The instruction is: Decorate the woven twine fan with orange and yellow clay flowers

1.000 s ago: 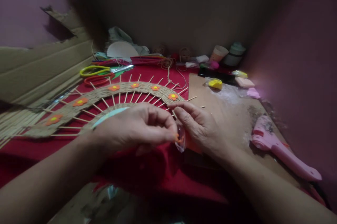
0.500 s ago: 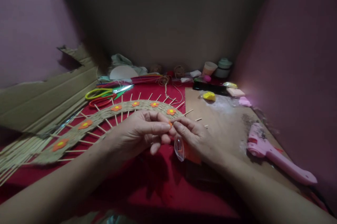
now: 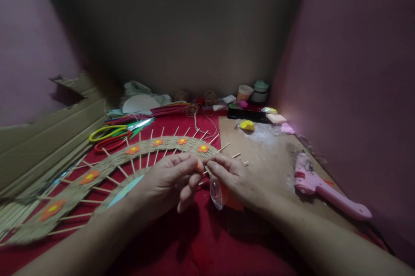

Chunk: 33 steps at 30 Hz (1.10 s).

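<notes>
Together, both hands (image 3: 201, 176) pinch orange flower (image 3: 198, 165)

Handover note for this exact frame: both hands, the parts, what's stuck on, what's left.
Left hand: fingertips pinch a tiny orange flower piece, shut on it.
Right hand: holds a small clear plastic packet, fingertips meeting the left's.
Woven jute arc with wooden skewer spokes lies on the red cloth, just beyond the hands.
Done: six orange flowers sit along the arc.
Left: pinched flower not yet on the arc.
Pink glue gun lies right, untouched.
</notes>
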{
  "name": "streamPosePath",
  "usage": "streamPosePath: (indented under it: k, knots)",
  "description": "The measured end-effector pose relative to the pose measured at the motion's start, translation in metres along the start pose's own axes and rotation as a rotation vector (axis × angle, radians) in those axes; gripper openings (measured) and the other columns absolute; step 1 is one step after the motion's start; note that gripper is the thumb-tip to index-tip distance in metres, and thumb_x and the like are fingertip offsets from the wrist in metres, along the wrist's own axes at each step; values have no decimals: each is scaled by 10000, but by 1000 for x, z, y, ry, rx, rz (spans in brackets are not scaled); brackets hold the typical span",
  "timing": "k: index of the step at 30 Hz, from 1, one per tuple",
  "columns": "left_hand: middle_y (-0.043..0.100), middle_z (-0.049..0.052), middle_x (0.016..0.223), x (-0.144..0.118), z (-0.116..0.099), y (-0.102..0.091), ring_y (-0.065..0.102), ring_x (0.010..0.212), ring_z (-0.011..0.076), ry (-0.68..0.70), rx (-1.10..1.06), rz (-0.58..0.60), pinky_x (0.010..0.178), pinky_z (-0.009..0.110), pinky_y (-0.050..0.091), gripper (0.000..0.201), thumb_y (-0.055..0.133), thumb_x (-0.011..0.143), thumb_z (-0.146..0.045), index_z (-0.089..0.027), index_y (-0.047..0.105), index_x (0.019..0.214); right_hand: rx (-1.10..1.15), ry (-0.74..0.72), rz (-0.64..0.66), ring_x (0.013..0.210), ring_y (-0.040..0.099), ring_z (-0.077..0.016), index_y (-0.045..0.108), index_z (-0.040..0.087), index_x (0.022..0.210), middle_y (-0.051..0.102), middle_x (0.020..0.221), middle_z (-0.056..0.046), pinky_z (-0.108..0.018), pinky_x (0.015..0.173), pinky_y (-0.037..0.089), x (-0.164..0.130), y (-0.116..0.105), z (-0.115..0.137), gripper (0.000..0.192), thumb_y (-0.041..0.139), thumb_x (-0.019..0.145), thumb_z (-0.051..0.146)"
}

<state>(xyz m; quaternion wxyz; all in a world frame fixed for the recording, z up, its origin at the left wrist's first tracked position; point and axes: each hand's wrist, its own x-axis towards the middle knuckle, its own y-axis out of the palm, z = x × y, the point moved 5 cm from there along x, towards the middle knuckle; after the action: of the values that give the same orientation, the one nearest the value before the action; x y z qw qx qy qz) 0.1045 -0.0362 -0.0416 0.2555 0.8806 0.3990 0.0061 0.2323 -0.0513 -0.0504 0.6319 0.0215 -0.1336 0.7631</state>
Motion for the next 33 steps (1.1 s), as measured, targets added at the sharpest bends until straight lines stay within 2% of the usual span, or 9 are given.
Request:
streamPosePath:
  k: [3,7,9,12,17,20,24,29,33]
  knots:
    - [547,-44,490,-1,1,-1,422,290,33,-14,-10,27,272,113,382,227,670,789,-336,-134,586,725,33,16,11,768,550,-135,621,171,859,601,795,-22,-280,717,446,1,2,-3,254,469,894,371]
    - [639,-2,625,0,0,0,521,361,50,21,-76,113,302,118,438,145,694,767,-238,-133,596,749,61,24,31,797,566,-147,619,168,849,602,785,-25,-300,753,452,0,3,-3,266,469,893,384]
    - [669,18,690,0,-2,1,580,432,66,37,-103,152,345,123,481,85,690,764,-166,-135,631,818,45,25,20,771,561,-140,625,171,850,603,774,-19,-298,744,449,0,2,-2,261,471,891,378]
    - [678,24,712,0,-2,1,633,531,85,26,-141,148,421,138,538,181,678,764,-105,-131,672,943,49,18,1,766,556,-134,633,185,868,614,793,-13,-291,739,448,-1,0,1,243,470,890,363]
    - [649,13,618,-3,2,-1,570,384,79,-12,-72,177,325,150,483,142,664,800,-264,-131,693,841,58,51,-21,692,521,-118,622,191,816,578,739,3,-268,673,442,0,-2,-1,253,484,888,390]
    - [588,-23,528,-5,-3,-10,496,326,50,32,-7,95,294,118,412,190,702,759,-341,-155,665,743,83,82,-14,635,495,-117,610,188,790,520,657,10,-259,600,418,0,-2,-3,287,481,885,426]
    - [521,-51,472,-12,-31,-14,396,310,6,245,-2,-21,300,87,345,185,747,709,-313,-157,654,678,111,96,-5,572,448,-102,598,184,782,492,636,19,-249,539,371,-2,-1,-4,302,497,873,454]
    - [595,-28,632,-28,-59,-15,540,445,44,395,113,-149,334,99,395,60,689,740,-158,-174,702,796,101,125,-29,574,462,-109,611,183,817,501,623,21,-253,538,362,-3,-2,-5,300,500,871,457]
    - [579,-27,579,-44,-62,-25,499,394,59,463,282,-178,310,138,391,70,661,785,-247,-184,692,794,90,151,-28,530,451,-105,622,186,874,499,591,26,-250,497,339,-4,-2,-6,301,495,873,460]
